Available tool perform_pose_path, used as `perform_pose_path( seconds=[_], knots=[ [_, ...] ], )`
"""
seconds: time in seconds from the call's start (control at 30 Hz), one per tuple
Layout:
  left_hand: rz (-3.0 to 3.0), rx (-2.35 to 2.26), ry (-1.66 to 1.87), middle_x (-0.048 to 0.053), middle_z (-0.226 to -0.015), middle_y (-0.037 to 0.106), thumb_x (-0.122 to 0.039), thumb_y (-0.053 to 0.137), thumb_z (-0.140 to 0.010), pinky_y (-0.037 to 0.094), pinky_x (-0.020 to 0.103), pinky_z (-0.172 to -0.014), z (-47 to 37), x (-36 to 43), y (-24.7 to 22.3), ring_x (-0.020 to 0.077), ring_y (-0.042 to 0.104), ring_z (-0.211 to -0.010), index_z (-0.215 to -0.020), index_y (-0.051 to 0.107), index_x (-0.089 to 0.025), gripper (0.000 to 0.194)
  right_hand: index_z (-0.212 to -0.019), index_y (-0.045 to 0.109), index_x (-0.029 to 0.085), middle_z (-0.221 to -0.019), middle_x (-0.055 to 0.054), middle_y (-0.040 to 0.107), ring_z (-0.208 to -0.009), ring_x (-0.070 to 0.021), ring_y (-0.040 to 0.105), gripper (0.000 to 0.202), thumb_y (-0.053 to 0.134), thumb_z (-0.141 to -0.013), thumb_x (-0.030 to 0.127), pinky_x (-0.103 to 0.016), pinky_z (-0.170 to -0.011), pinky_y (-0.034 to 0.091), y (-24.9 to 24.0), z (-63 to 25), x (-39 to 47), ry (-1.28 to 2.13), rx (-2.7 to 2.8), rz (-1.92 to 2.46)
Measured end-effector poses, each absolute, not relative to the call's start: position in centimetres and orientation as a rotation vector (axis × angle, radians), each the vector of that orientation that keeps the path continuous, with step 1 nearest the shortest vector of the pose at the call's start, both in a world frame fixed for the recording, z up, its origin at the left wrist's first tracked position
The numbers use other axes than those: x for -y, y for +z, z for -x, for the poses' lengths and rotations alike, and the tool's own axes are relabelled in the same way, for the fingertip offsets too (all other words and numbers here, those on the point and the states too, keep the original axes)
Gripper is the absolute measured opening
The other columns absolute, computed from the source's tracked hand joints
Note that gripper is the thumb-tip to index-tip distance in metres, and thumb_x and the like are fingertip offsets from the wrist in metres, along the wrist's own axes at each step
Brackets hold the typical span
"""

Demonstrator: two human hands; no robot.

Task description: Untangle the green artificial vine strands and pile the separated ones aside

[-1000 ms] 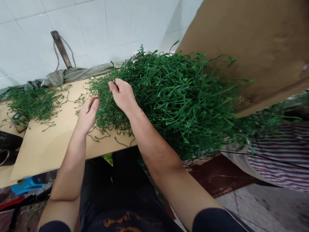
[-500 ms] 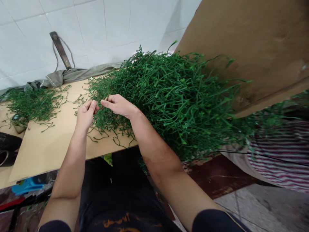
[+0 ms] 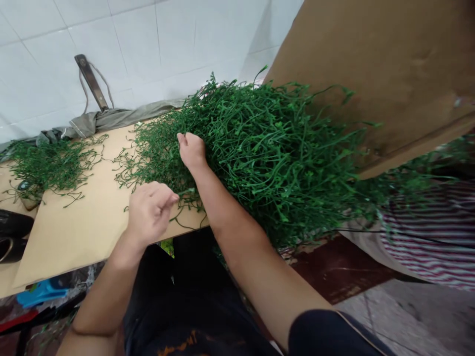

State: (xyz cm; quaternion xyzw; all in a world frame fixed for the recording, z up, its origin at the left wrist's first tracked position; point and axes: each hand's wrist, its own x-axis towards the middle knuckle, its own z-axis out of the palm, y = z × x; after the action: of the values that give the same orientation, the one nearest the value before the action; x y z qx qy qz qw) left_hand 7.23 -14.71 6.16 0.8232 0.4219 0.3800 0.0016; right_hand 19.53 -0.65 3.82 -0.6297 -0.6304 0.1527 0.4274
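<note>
My left hand (image 3: 151,210) is closed just above the board's front edge, slightly blurred. From its fingertips a thin green stem (image 3: 186,191) with a small bud-like tip sticks out to the right. Farther forward, my right hand (image 3: 193,150) is pinched at the left side of a big heap of green stems (image 3: 267,143); whatever is between its fingers cannot be made out. Smaller loose stems (image 3: 159,148) lie to the left of that hand, on the tan board (image 3: 92,212).
Another pile of green stems (image 3: 48,163) lies at the board's left, beside dark tubes (image 3: 14,232). Brown cardboard (image 3: 371,74) rises behind the heap at right. Grey cloth (image 3: 122,116) runs along the tiled wall. Striped fabric (image 3: 430,237) is at the lower right.
The hands, close together before, have moved apart. My left hand came back toward my body, with a stem now showing at its fingertips; my right hand went forward and right, against the heap.
</note>
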Motion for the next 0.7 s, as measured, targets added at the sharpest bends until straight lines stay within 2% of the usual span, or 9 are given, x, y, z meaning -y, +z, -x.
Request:
perform_pose_path(
  seconds=[0.13, 0.23, 0.3, 0.37, 0.43, 0.53, 0.6, 0.7],
  knots=[
    [-2.248, -1.664, 1.068, 0.001, -0.060, 0.050, -0.036, 0.036, -0.090, 0.039, 0.027, -0.062, -5.3, 11.7, 4.8, 0.0135, 0.048, -0.061, -0.063, 0.047, -0.019, 0.033, -0.057, 0.033, 0.020, -0.057, 0.002, 0.039, -0.060, -0.0111, 0.040, 0.040, 0.042, -0.092, 0.038, -0.025, -0.065, 0.033, 4.5, -19.8, 1.2, 0.397, 1.565, 1.344],
    [-2.083, -1.873, 1.032, 0.007, -0.088, 0.061, -0.033, 0.048, -0.084, 0.045, 0.033, -0.078, -4.0, 9.5, 3.3, 0.0175, 0.056, -0.079, -0.088, 0.059, -0.017, 0.019, -0.057, 0.034, 0.020, -0.055, 0.003, 0.036, -0.058, -0.0098, 0.038, 0.043, 0.039, -0.092, 0.044, -0.025, -0.064, 0.033, 5.1, -19.9, 2.1, 0.420, 1.578, 1.231],
    [-2.008, -1.906, 1.098, 0.012, -0.106, 0.060, -0.031, 0.051, -0.081, 0.045, 0.037, -0.087, -3.9, 8.9, 3.0, 0.0204, 0.057, -0.092, -0.103, 0.058, -0.015, 0.028, -0.056, 0.034, 0.019, -0.055, 0.003, 0.035, -0.057, -0.0096, 0.037, 0.045, 0.039, -0.092, 0.046, -0.025, -0.063, 0.033, 5.2, -19.9, 2.6, 0.434, 1.588, 1.222],
    [-1.951, -1.820, 1.143, 0.015, -0.114, 0.058, -0.032, 0.051, -0.082, 0.044, 0.038, -0.091, -4.6, 8.8, 3.2, 0.0216, 0.058, -0.099, -0.111, 0.056, -0.013, 0.036, -0.056, 0.034, 0.019, -0.056, 0.003, 0.036, -0.058, -0.0099, 0.038, 0.044, 0.041, -0.091, 0.045, -0.025, -0.064, 0.034, 5.1, -19.9, 3.0, 0.439, 1.615, 1.234],
    [-1.922, -1.677, 1.104, 0.013, -0.110, 0.061, -0.036, 0.052, -0.082, 0.046, 0.035, -0.088, -5.7, 8.8, 3.7, 0.0207, 0.059, -0.097, -0.109, 0.057, -0.012, 0.036, -0.057, 0.036, 0.019, -0.058, 0.002, 0.039, -0.060, -0.0104, 0.041, 0.043, 0.041, -0.091, 0.044, -0.025, -0.066, 0.035, 4.9, -19.6, 3.4, 0.437, 1.660, 1.237],
    [-1.870, -1.568, 1.020, 0.005, -0.081, 0.064, -0.037, 0.050, -0.084, 0.046, 0.029, -0.075, -7.1, 8.5, 4.4, 0.0160, 0.059, -0.077, -0.086, 0.060, -0.014, 0.025, -0.062, 0.044, 0.018, -0.062, 0.000, 0.045, -0.066, -0.0117, 0.046, 0.040, 0.040, -0.092, 0.045, -0.025, -0.070, 0.038, 4.7, -19.3, 3.6, 0.430, 1.705, 1.214],
    [-1.775, -1.570, 1.034, 0.000, -0.060, 0.054, -0.033, 0.048, -0.085, 0.042, 0.025, -0.061, -7.5, 8.3, 4.5, 0.0117, 0.050, -0.059, -0.071, 0.057, -0.015, 0.025, -0.066, 0.048, 0.018, -0.064, -0.001, 0.048, -0.071, -0.0129, 0.049, 0.039, 0.039, -0.092, 0.045, -0.026, -0.073, 0.040, 4.5, -19.3, 3.5, 0.444, 1.708, 1.200],
    [-1.555, -1.532, 1.075, -0.004, -0.054, 0.044, -0.029, 0.047, -0.087, 0.034, 0.022, -0.052, -7.5, 8.0, 4.2, 0.0081, 0.038, -0.050, -0.069, 0.055, -0.015, 0.024, -0.068, 0.050, 0.017, -0.064, -0.001, 0.050, -0.071, -0.0135, 0.050, 0.038, 0.038, -0.093, 0.043, -0.027, -0.074, 0.040, 4.3, -19.7, 3.1, 0.492, 1.684, 1.201]
  ],
)
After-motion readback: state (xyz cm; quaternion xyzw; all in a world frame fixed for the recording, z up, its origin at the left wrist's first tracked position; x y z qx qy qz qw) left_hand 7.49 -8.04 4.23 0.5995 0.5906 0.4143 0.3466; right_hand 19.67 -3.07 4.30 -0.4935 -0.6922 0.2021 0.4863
